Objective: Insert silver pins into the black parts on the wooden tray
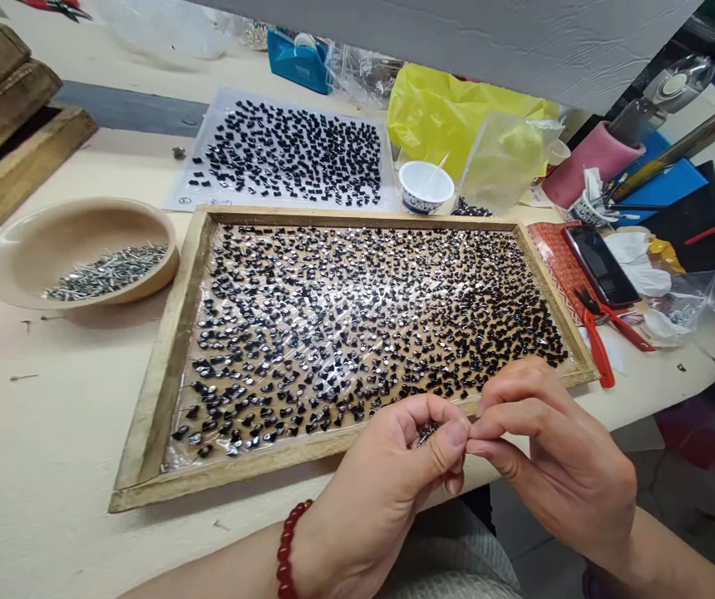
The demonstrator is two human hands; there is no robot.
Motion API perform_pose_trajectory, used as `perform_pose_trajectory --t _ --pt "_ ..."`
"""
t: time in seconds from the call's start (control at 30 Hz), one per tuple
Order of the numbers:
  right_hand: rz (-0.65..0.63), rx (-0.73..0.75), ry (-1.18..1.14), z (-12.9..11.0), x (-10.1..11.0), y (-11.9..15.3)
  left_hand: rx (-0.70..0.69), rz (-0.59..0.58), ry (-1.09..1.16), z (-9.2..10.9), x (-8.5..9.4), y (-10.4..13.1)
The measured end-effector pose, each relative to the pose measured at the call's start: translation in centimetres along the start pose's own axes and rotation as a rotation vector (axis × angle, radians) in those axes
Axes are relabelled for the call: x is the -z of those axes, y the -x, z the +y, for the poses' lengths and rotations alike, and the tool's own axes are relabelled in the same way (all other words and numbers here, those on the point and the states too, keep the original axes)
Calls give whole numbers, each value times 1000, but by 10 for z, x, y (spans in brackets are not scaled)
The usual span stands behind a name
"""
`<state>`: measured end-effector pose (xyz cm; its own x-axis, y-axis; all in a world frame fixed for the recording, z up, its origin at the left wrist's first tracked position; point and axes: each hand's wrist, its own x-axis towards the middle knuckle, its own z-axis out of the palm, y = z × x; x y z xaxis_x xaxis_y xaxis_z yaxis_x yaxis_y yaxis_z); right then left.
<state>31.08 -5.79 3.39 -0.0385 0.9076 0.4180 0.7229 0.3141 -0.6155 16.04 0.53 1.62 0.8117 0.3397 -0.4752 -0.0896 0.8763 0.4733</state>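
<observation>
My left hand (pixel 404 462) is curled closed at the tray's front edge, with small silvery metal pieces (pixel 426 431) showing between thumb and fingers. They look like the pins in the bowl. My right hand (pixel 557 457) is pinched, its fingertips meeting the left thumb tip; whatever is between them is too small to make out. Just behind both hands lies a wooden-framed tray (pixel 220 478) lined with clear film, covered with many small black pieces (pixel 357 316), several with thin pins sticking out. To the left, a beige bowl (pixel 21 249) holds a heap of silvery pins (pixel 108 273).
Behind the tray, a white sheet (pixel 186 195) carries rows of black pieces. A white cup (pixel 426 187), yellow plastic bag (pixel 438 108) and blue tape dispenser (pixel 298 62) stand farther back. Red-handled pliers (pixel 600 341) and a phone (pixel 600 264) lie right. Wooden frames (pixel 14 158) are stacked left.
</observation>
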Motion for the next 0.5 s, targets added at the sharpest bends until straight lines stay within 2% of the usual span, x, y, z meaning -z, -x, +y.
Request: perform_pose_trajectory --t 0.17,0.5 --pt "-4 -15 23 1 1 1 -46 37 -81 0 1 -2" --pt "-1 -54 -17 2 0 6 -104 37 -124 2 1 0"
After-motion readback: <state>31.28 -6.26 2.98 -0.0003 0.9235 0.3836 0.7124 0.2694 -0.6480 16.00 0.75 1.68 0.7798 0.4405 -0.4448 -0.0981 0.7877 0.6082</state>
